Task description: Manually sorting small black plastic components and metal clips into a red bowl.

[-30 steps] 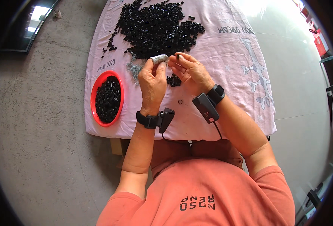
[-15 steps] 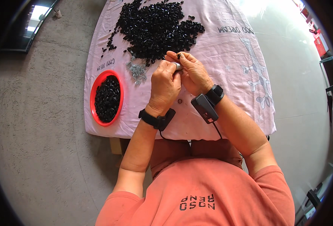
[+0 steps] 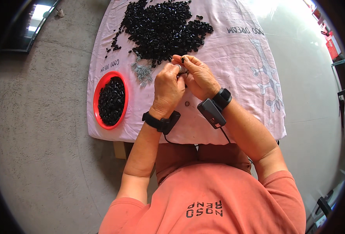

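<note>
My two hands meet over the table, just below a large heap of small glossy black plastic pieces (image 3: 160, 31). My right hand (image 3: 200, 78) is closed, pinching a small black piece (image 3: 183, 59) between thumb and fingers. My left hand (image 3: 168, 89) is curled shut against it; what its fingers hold is hidden. A silvery item (image 3: 182, 70) shows between the hands, too small to name. Left of them lies a small pile of thin silvery metal pieces (image 3: 143, 74). Farther left, a red bowl (image 3: 127, 99) holds more black pieces.
A pink printed cloth (image 3: 235, 113) covers the table. One tiny dark ring (image 3: 187, 104) lies on it between my forearms. A dark flat screen (image 3: 24, 35) stands at the far left, and a cable runs from each wrist-worn black box (image 3: 211, 113).
My left hand has shifted slightly left and turned a little at the fingertips. The right hand stays nearly in place, still pinching the black piece.
</note>
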Demonstrator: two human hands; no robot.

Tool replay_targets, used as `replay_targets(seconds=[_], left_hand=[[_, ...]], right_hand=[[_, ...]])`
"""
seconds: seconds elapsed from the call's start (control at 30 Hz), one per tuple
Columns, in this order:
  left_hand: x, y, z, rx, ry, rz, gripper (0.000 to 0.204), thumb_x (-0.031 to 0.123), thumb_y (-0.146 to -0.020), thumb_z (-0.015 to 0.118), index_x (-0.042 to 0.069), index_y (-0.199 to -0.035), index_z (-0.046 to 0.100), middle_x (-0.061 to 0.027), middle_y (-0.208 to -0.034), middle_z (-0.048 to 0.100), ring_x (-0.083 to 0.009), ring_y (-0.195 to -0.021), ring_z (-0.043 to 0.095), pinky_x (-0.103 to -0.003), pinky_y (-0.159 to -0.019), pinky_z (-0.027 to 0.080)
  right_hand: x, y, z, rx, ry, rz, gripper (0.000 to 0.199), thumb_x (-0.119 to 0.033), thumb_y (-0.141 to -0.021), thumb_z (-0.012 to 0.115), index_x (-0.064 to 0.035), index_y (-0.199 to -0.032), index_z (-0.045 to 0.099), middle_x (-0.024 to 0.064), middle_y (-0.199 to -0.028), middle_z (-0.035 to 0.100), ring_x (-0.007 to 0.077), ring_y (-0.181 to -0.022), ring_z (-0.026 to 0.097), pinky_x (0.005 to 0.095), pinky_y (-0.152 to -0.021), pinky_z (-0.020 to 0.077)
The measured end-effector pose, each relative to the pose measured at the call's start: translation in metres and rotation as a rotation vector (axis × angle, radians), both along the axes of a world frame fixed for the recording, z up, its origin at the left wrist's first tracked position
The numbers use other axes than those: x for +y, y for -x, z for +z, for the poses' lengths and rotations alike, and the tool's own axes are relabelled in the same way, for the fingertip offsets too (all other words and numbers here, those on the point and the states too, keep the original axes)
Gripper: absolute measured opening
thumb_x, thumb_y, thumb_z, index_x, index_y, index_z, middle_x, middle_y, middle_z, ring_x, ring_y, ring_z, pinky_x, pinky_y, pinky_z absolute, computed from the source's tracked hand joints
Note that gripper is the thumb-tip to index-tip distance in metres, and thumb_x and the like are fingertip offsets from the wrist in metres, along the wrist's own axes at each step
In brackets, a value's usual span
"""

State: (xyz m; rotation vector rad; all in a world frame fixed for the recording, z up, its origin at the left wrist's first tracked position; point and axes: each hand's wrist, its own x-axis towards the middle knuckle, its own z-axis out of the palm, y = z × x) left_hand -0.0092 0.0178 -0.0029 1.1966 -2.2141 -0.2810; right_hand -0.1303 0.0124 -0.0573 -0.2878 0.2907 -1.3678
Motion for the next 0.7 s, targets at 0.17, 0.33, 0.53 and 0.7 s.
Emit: replay_targets(seconds=[0.17, 0.33, 0.53, 0.7], left_hand=[[0.000, 0.000, 0.000, -0.010, -0.046, 0.039, 0.007, 0.003, -0.079, 0.067, -0.001, -0.083, 0.063, -0.0167, -0.087, 0.064, -0.0378, -0.081, 0.064, -0.046, -0.072, 0.052], [-0.002, -0.004, -0.001, -0.003, -0.046, 0.064, 0.008, 0.003, -0.078, 0.068, -0.001, -0.083, 0.065, -0.0161, -0.085, 0.064, -0.0355, -0.079, 0.065, -0.044, -0.070, 0.052], [-0.009, -0.018, 0.005, 0.430, -0.308, 0.157, 0.010, 0.009, -0.091, 0.071, -0.001, -0.091, 0.070, -0.0033, -0.078, 0.069, -0.0063, -0.063, 0.060, -0.024, -0.058, 0.048], [-0.005, -0.015, 0.022, 0.738, -0.491, 0.074, 0.007, 0.007, -0.094, 0.068, 0.002, -0.095, 0.073, 0.0014, -0.079, 0.068, -0.0043, -0.066, 0.058, -0.020, -0.059, 0.047]], right_hand=[[-0.001, -0.001, 0.004, 0.014, 0.019, 0.008, 0.021, -0.019, -0.104, 0.057, -0.0023, -0.115, 0.063, 0.0090, -0.122, 0.066, 0.0166, -0.104, 0.062, 0.0328, -0.094, 0.0525], [0.001, 0.000, 0.005, -0.008, 0.059, 0.076, 0.018, -0.019, -0.104, 0.057, -0.0054, -0.113, 0.064, 0.0067, -0.121, 0.067, 0.0136, -0.103, 0.061, 0.0302, -0.093, 0.0516], [0.003, -0.001, 0.007, 0.197, 0.074, -0.003, 0.015, -0.022, -0.102, 0.061, -0.0090, -0.108, 0.065, -0.0010, -0.104, 0.066, 0.0067, -0.091, 0.059, 0.0234, -0.083, 0.0495], [0.007, 0.002, 0.012, 0.372, 0.097, -0.003, 0.014, -0.022, -0.103, 0.061, -0.0095, -0.106, 0.065, -0.0046, -0.092, 0.060, 0.0026, -0.084, 0.054, 0.0190, -0.077, 0.0474]])
